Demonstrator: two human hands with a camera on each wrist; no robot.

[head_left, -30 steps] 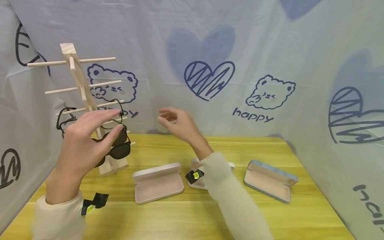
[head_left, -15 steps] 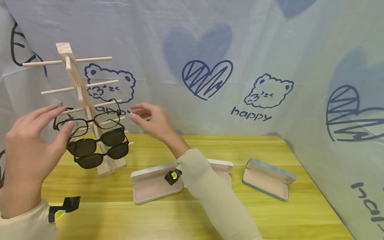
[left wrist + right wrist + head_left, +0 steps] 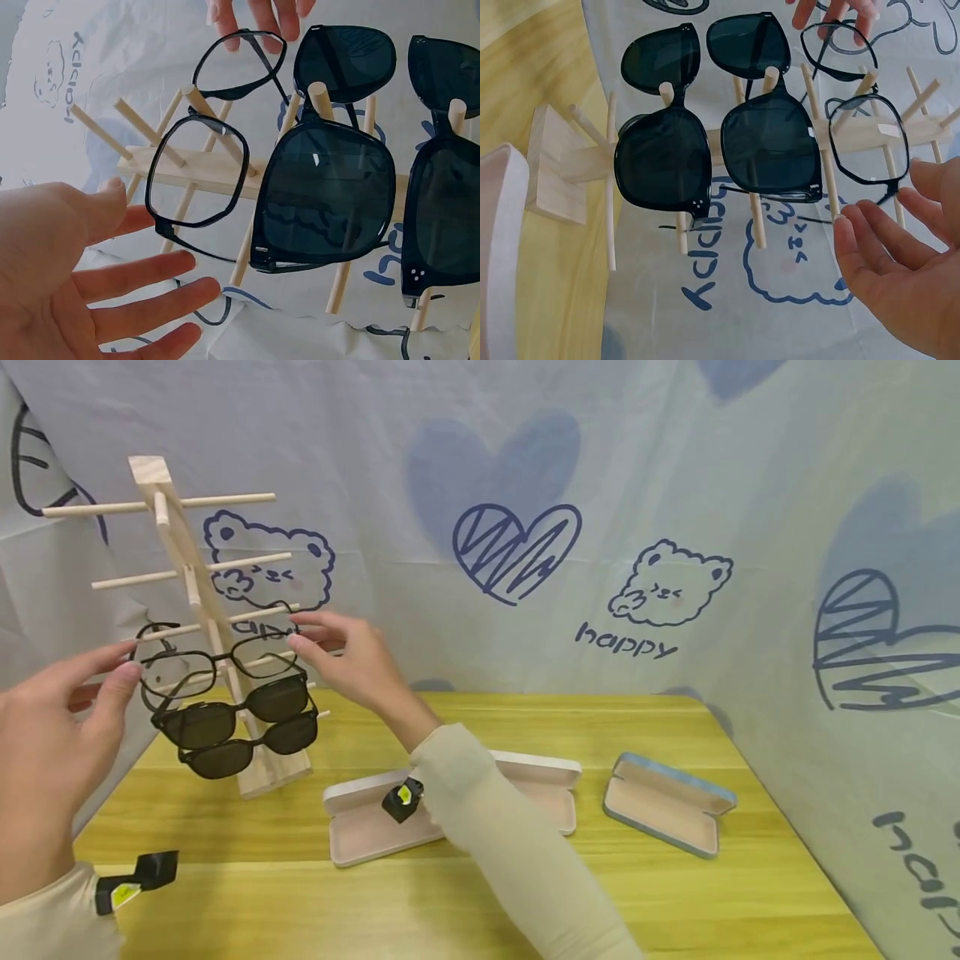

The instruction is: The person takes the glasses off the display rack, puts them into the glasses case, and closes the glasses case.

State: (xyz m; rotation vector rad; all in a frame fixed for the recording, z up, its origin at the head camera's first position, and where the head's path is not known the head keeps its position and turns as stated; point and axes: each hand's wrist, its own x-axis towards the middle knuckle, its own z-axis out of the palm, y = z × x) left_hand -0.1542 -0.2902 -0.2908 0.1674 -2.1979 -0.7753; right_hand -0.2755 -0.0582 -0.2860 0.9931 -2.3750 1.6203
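Clear eyeglasses with a thin black frame (image 3: 222,657) rest on a wooden glasses stand (image 3: 277,775), above two pairs of dark sunglasses (image 3: 276,698) (image 3: 227,760). My left hand (image 3: 56,735) is at the left hinge of the clear pair; in the left wrist view its fingers (image 3: 146,274) spread loosely beside the rim. On the other side my right hand (image 3: 352,662) has thumb and index finger right at the right hinge. The right wrist view shows these fingers (image 3: 870,236) half bent near the temple arm, with a gap between thumb and index finger.
Open glasses cases stand on the yellow wooden table (image 3: 300,902): a white one (image 3: 378,839) partly behind my right sleeve, a second white one (image 3: 540,766), and a blue one (image 3: 667,814) at the right. Bare pegs (image 3: 228,500) stick out from the stand's upper part. A printed curtain (image 3: 510,435) hangs behind.
My left hand has moved left across the stand to the left hinge of the clear eyeglasses. My right hand has moved left to their right hinge. The eyewear stays on the stand.
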